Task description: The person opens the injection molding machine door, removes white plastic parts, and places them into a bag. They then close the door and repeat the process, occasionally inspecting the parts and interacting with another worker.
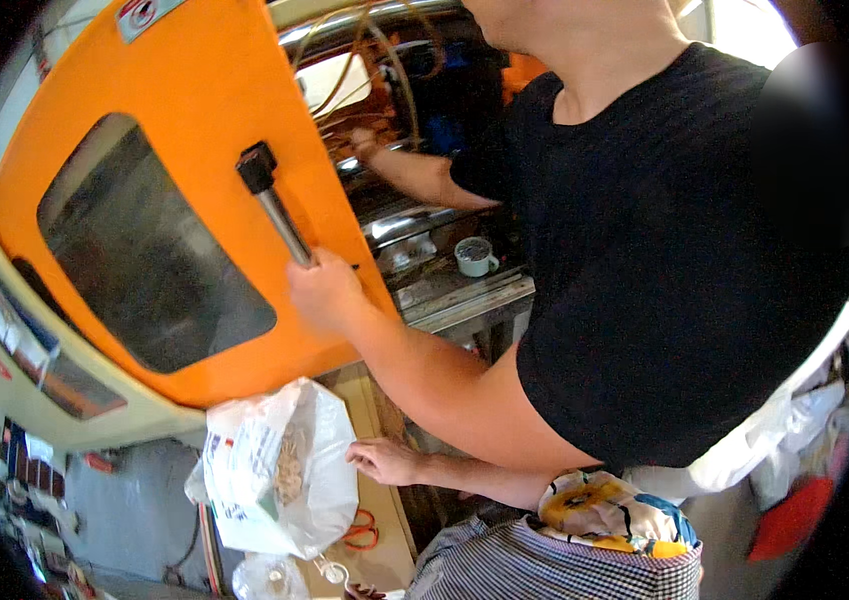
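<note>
Nearest the camera, grey-and-white checked cloth (565,570) and a yellow-and-blue floral sleeve (610,510) occupy the lower edge.

From the left, I record a large orange machine door (210,110) with a dark rounded window (145,240). Below it stands the item of interest, a white, printed, thin plastic bag (245,500), open at the top on a tan surface (395,525), with small pale beige pieces (290,470) inside. I judge it light, limp and slightly slippery; the film should crumple under one-sided pressure and could spill. I would gather the rim at two opposite points, or support the base, rather than pinch one wall.

Just right of the bag lie orange-red looped handles (362,530), apparently of scissors. At the lower edge, a dark shape (365,593) may be the left hand; I cannot tell its grip. The right hand (385,461) is at the bag's right edge, fingers loosely bent; I cannot tell whether that grip pinches film.

Beyond, a co-worker in a black shirt (665,260) holds the door's steel bar handle (283,222) with one hand and reaches into the machine with the other, near a white cup (477,266).
</note>
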The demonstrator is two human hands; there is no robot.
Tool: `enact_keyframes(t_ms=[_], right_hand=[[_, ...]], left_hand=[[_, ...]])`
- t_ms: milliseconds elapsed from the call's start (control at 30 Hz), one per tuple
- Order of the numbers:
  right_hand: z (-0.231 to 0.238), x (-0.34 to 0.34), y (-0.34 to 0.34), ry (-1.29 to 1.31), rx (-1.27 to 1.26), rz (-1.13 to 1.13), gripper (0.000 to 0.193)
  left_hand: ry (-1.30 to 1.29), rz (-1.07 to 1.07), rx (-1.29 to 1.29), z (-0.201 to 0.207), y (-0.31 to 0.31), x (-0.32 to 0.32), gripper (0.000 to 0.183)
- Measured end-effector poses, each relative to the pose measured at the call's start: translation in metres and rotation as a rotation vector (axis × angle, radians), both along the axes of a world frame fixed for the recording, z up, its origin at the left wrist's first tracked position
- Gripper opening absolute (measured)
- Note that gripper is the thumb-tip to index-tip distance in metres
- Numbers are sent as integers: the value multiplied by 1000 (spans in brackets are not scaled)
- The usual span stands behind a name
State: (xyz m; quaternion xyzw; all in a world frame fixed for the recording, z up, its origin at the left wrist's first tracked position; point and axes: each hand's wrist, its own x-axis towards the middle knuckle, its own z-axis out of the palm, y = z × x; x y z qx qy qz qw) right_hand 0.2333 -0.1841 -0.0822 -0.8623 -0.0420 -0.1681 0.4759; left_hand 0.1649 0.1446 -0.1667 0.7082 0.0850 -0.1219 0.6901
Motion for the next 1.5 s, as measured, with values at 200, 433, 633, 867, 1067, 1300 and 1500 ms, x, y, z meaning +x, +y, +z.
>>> enact_keyframes(t_ms=[200, 433, 633, 867, 1067, 1300, 1500], right_hand=[[20, -26, 76, -68, -144, 509, 59], [47, -25, 113, 138, 358, 996, 42], [68, -29, 132, 180, 503, 1140, 40], [79, -46, 149, 384, 642, 1093, 34], [82, -64, 168, 57, 188, 783, 14], [47, -93, 182, 141, 158, 617, 22], [51, -92, 170, 1, 223, 639, 22]], left_hand=[[99, -169, 5, 83, -11, -28, 25], [103, -71, -407, 107, 0, -63, 28], [222, 59, -688, 113, 12, -94, 18], [112, -143, -888, 104, 19, -103, 28], [183, -311, -859, 108, 43, -108, 29], [182, -443, -59, 133, 84, -93, 24], [136, -449, 151, 127, 90, -74, 19]])
